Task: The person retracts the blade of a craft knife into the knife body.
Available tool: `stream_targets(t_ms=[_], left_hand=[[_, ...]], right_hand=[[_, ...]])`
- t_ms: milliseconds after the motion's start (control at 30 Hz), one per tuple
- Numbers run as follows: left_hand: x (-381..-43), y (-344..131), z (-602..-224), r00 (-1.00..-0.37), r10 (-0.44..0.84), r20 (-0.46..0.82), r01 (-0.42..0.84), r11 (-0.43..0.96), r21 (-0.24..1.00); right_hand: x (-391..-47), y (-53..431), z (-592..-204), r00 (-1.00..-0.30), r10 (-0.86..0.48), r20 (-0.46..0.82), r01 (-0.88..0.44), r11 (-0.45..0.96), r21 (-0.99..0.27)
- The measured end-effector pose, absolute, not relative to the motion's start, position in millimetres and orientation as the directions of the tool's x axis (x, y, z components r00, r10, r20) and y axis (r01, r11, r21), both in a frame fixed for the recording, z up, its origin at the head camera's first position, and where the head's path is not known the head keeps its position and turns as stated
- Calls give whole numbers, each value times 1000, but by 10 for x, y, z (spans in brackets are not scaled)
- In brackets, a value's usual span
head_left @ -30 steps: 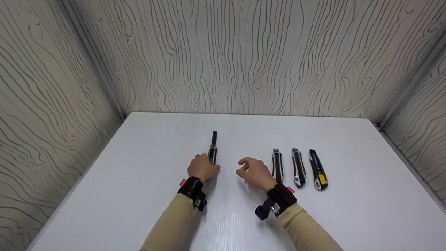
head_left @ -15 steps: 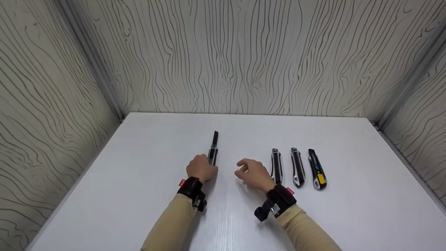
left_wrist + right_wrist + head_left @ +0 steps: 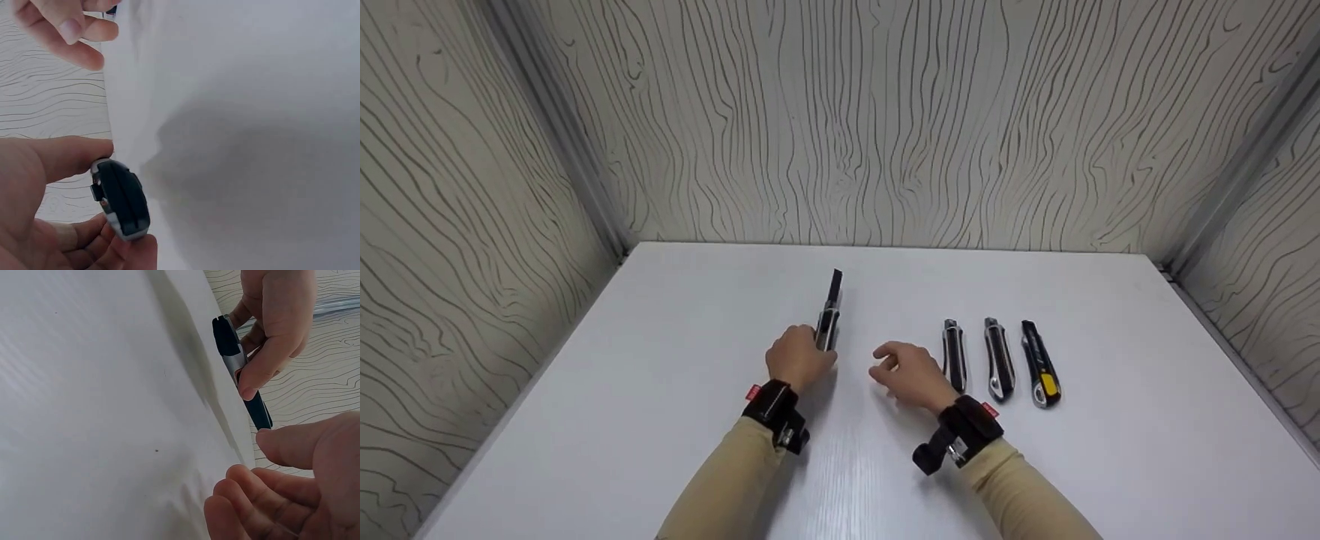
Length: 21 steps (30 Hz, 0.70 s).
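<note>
My left hand (image 3: 799,358) holds a silver-and-black utility knife (image 3: 826,330) by its handle, the long black blade pointing toward the back wall. In the left wrist view the thumb and fingers pinch the handle of the knife (image 3: 125,199), butt end toward the camera. Seen from the right wrist, the knife (image 3: 228,343) hangs above the table, apart from its shadow. My right hand (image 3: 913,373) hovers to the right of it, fingers loosely curled around nothing. Three more cutters lie beyond that hand: two silver-and-black ones (image 3: 954,354) (image 3: 999,361) and a black one with a yellow slider (image 3: 1041,367).
The white table (image 3: 660,420) fills the lower view. Wood-patterned panels (image 3: 847,135) enclose it at the back and on both sides, with grey metal posts (image 3: 559,127) in the corners. A black camera strap (image 3: 971,431) sits on each wrist.
My left hand has lifted the utility knife and shifted it slightly forward and right, tilting the blade rightward. The right hand and the three other cutters have stayed nearly in place.
</note>
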<state>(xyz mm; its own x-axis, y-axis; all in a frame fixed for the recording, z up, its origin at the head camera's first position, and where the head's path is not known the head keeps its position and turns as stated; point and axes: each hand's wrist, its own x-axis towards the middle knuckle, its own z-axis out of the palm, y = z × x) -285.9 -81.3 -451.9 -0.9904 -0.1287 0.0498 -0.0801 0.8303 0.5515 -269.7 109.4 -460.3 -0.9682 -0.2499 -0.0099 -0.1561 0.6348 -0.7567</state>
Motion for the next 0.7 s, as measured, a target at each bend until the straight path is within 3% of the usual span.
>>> stream_targets(t_ms=[367, 700], left_hand=[[-2739, -671, -4402, -988, -82, 129, 4, 832, 555], [-2591, -465, -4415, -990, -12, 138, 69, 824, 563]], right_hand=[[-2713, 1123, -4578, -967, -252, 41, -201, 651, -732], [-2735, 1134, -4542, -988, -151, -8, -80, 570, -818]])
